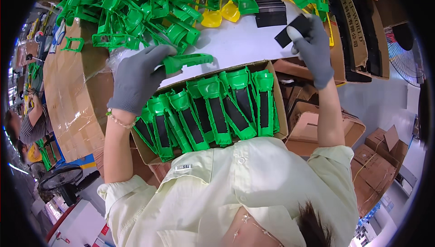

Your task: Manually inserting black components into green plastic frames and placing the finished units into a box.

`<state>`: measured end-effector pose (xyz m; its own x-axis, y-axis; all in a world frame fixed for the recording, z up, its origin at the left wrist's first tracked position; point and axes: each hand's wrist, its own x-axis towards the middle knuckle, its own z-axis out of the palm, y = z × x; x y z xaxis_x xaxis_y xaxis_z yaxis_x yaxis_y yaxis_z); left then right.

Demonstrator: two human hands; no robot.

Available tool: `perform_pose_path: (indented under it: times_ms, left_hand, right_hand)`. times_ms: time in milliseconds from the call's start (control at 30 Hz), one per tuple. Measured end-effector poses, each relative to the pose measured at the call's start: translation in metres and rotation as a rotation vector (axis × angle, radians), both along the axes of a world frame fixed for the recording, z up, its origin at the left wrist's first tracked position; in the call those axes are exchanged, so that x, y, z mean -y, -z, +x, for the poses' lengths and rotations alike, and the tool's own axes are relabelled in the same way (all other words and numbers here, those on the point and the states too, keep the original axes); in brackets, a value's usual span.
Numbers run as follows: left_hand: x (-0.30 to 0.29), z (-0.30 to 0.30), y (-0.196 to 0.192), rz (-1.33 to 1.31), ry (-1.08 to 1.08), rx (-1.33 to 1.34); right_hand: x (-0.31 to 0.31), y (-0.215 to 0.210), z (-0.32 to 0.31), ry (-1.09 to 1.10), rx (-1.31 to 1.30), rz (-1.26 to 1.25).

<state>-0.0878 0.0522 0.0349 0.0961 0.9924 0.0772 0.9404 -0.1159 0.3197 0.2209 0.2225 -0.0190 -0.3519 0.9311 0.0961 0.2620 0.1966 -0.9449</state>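
Note:
My left hand [140, 77], in a grey glove, is closed on a green plastic flashlight-shaped frame [188, 61] above the white work surface [217, 43]. Pinched in my gloved right hand [312, 50] is a flat black rectangular plate [294, 30]. Beyond it on the surface lies a stack of similar black plates [270, 10]. Right in front of my body, an open cardboard box [282, 119] holds several green frames [212, 104] with black plates set in their handles.
Loose green plastic frames [136, 13] are heaped at the far left, with yellow ones [212, 18] among them. Large cardboard cartons stand on the left [70, 97] and right [312, 127]. A black fan [63, 181] is at the lower left. Another person in a striped top [34, 122] is farther left.

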Motion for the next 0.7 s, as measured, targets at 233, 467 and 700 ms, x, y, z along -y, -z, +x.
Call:
perform_pose_path:
  times_ms: [233, 467, 700]
  left_hand:
    - [0.038, 0.017, 0.029, -0.265, -0.632, 1.000]
    - [0.048, 0.064, 0.046, -0.271, -0.636, 1.724]
    - [0.050, 0.075, 0.038, -0.342, -0.621, 1.767]
  right_hand:
    - [0.050, -0.031, 0.008, -0.031, 0.023, -0.368]
    - [0.104, -0.038, -0.031, -0.232, -0.157, -0.625]
    - [0.106, -0.031, -0.036, -0.361, 0.068, -0.353]
